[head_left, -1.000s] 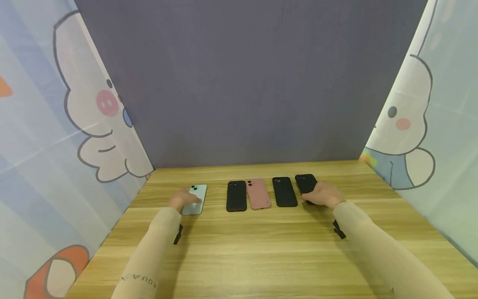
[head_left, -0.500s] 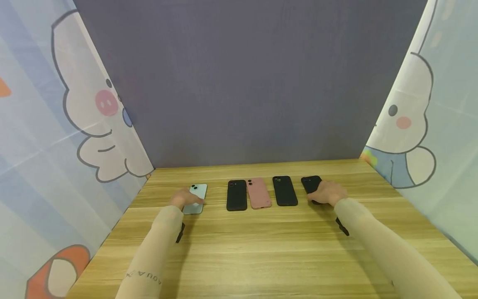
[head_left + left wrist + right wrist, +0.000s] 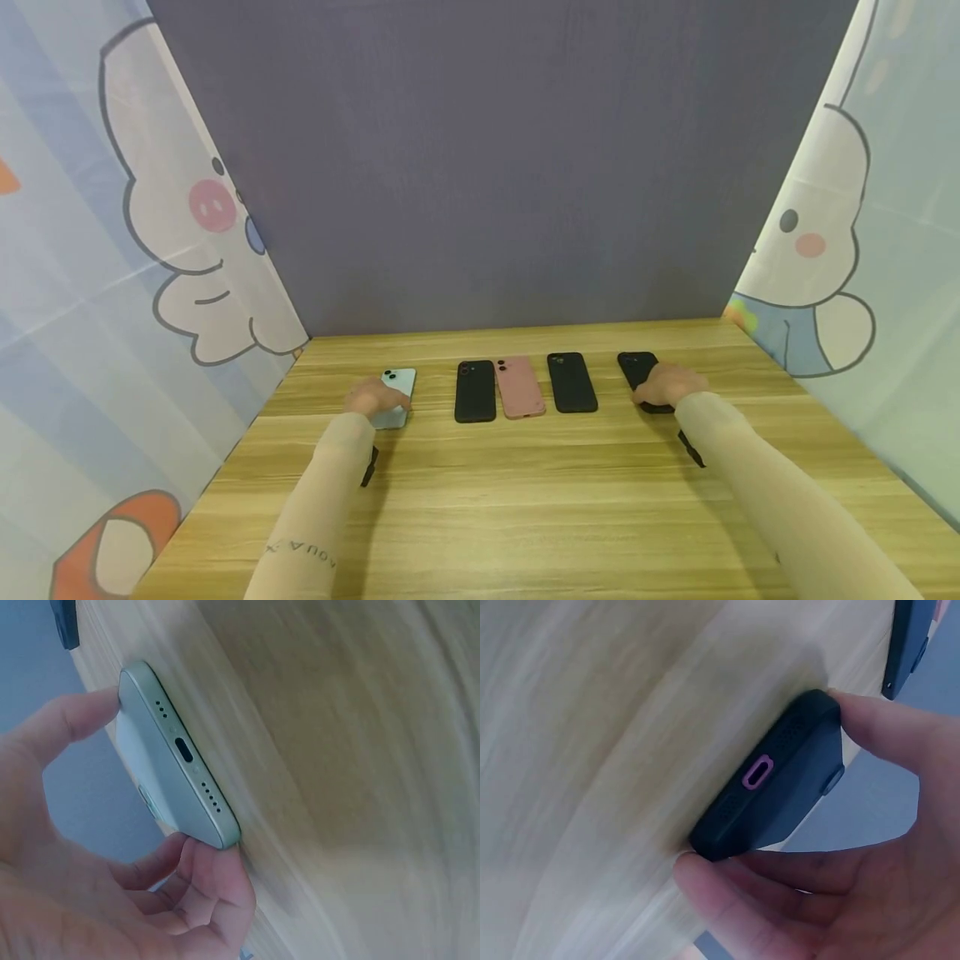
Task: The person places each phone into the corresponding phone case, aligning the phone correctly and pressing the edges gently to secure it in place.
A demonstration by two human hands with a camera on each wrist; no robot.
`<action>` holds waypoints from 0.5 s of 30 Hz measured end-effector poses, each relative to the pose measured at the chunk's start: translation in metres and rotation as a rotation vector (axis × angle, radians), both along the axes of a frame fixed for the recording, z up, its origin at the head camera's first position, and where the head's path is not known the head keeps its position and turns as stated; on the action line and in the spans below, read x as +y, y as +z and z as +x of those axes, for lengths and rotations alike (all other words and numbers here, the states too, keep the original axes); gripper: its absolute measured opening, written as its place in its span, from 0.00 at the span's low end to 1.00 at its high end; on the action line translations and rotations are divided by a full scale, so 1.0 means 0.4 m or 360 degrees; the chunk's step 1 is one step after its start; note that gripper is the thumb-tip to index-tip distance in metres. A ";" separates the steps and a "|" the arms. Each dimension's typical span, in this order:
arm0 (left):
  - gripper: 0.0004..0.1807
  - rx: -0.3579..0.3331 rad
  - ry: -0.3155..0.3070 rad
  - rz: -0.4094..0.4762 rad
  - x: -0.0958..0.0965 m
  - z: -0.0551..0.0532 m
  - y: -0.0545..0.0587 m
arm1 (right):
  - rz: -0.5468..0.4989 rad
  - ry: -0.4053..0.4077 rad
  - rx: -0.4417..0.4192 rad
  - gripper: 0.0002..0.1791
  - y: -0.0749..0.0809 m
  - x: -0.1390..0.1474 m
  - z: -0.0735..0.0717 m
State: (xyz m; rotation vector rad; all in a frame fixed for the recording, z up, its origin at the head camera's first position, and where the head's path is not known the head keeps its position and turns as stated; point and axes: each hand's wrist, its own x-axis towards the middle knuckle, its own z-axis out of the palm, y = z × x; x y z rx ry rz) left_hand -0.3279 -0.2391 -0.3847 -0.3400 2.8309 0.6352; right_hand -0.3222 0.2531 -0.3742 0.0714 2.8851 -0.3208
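Observation:
At the left of the row in the head view lies a pale mint phone (image 3: 399, 382), camera end away from me. My left hand (image 3: 371, 398) grips it across its width, thumb (image 3: 86, 712) on one long edge and curled fingers (image 3: 217, 892) at the other. Its charging port end (image 3: 184, 750) faces the left wrist camera. At the right end of the row, my right hand (image 3: 670, 387) holds a black phone (image 3: 637, 367) in a case by its two sides. A pink-rimmed port opening (image 3: 758, 772) shows in the case's end. Both phones lie flat on the wooden table.
Between the hands lie a black phone (image 3: 475, 392), a pink phone (image 3: 520, 387) close beside it, and another black phone (image 3: 572, 383). The wooden table (image 3: 525, 508) ends at a dark grey panel (image 3: 502, 167). Cartoon-printed curtains (image 3: 75, 333) hang on both sides.
My right hand has slid its black phone to the right, widening the gap to the neighbouring black one. My left hand stays at the mint phone, shifted slightly right.

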 end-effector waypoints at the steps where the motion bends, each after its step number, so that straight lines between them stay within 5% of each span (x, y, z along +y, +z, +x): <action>1: 0.43 -0.0001 0.0010 0.0004 0.001 -0.002 -0.001 | 0.0005 0.0001 -0.0003 0.29 -0.001 0.003 -0.001; 15: 0.51 -0.0043 0.0124 -0.0069 0.021 -0.009 -0.005 | 0.0041 -0.0017 -0.0039 0.40 -0.014 0.013 -0.027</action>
